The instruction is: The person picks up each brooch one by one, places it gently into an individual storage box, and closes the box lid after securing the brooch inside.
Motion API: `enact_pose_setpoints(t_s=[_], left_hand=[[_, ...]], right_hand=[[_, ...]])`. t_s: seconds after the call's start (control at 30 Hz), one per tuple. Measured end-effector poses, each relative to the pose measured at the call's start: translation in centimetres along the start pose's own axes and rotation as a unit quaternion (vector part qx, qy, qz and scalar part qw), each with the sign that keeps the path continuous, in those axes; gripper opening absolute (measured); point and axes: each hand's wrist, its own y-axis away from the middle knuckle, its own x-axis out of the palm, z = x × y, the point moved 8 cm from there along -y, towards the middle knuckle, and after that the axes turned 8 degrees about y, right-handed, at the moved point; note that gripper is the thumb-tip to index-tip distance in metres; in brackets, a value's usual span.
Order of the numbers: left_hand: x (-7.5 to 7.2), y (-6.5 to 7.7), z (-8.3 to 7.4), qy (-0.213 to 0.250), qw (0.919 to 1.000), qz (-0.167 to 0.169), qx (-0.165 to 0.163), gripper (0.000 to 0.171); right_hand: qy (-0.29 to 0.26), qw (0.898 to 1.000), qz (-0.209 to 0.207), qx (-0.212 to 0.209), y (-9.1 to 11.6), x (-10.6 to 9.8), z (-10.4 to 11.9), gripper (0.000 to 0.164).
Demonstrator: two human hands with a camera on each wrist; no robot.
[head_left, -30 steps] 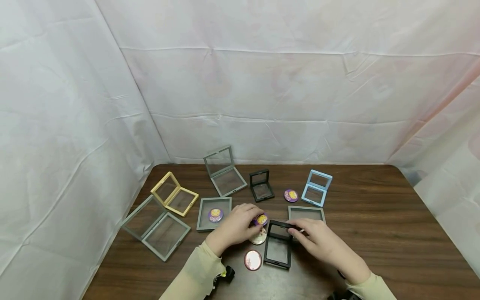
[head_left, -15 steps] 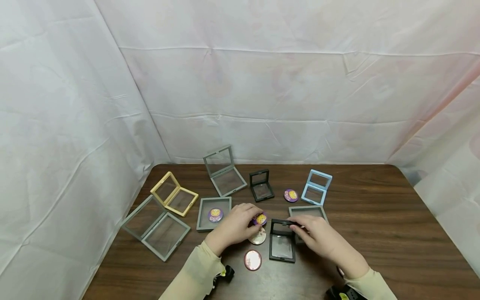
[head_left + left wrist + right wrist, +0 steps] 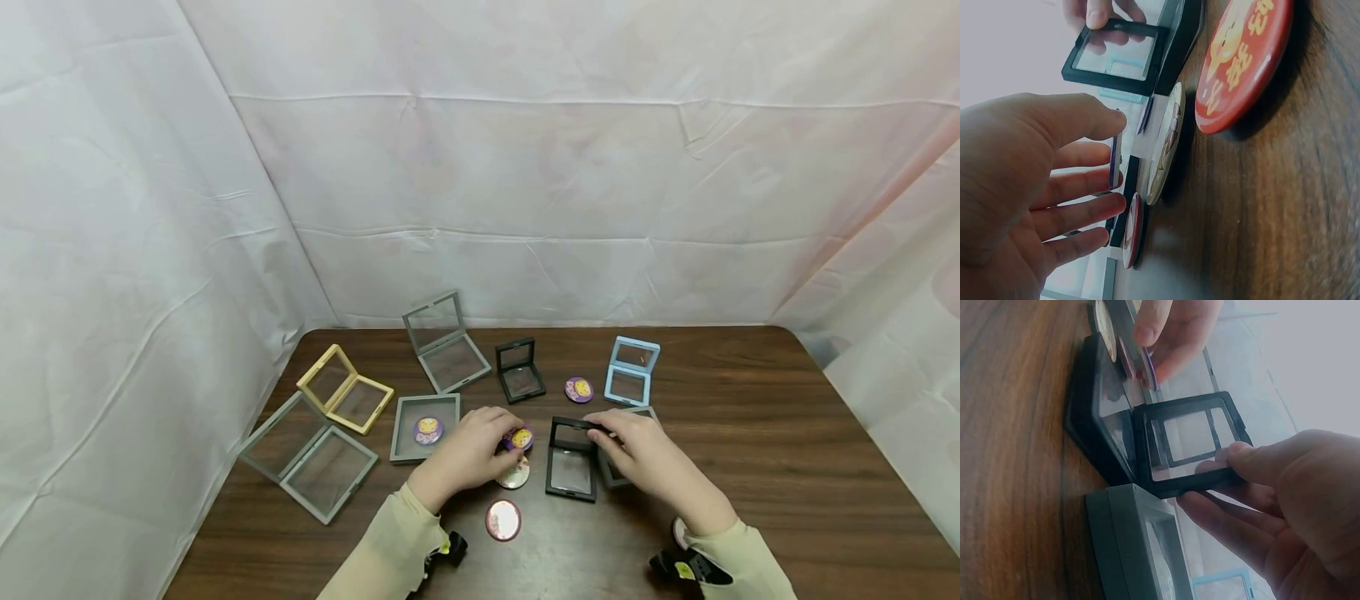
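Observation:
Between thumb and fingers my left hand (image 3: 468, 450) pinches a round purple button badge (image 3: 520, 438), seen edge-on in the left wrist view. My right hand (image 3: 645, 454) grips the raised lid of an open black display frame (image 3: 572, 475) with clear film windows; in the right wrist view the thumb presses the lid's edge (image 3: 1235, 422). Just beyond the black frame's right side is a grey frame (image 3: 1125, 544), partly hidden by my right hand. A cream badge (image 3: 514, 475) lies below my left fingers, and a red badge (image 3: 1241, 56) lies nearer me.
Open frames stand around the back: yellow (image 3: 358, 403), large grey (image 3: 330, 471), another grey (image 3: 453, 362), small black (image 3: 522, 382) and blue (image 3: 627, 386). A purple badge (image 3: 427, 430) lies on a grey frame (image 3: 397, 450). Another purple badge (image 3: 579, 389) lies near the blue frame.
My right hand has shifted the black frame away from me and slightly right, against the grey frame. My left hand stays in place, still holding the purple badge.

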Motion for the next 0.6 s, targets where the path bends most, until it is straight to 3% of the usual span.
enact_pose_setpoints(t_s=[0.33,0.6], left_hand=[[0.2,-0.2,-0.7,-0.001,0.9997,-0.011,0.019,0.025],[1.1,-0.8,-2.1,-0.016,0.9984,-0.013,0.053,0.024]], right_hand=[[0.032,0.998,-0.003,0.046,-0.9,0.5,-1.1,0.019],[0.000,0.998,0.005,0.063,-1.2,1.2,-1.8,0.022]])
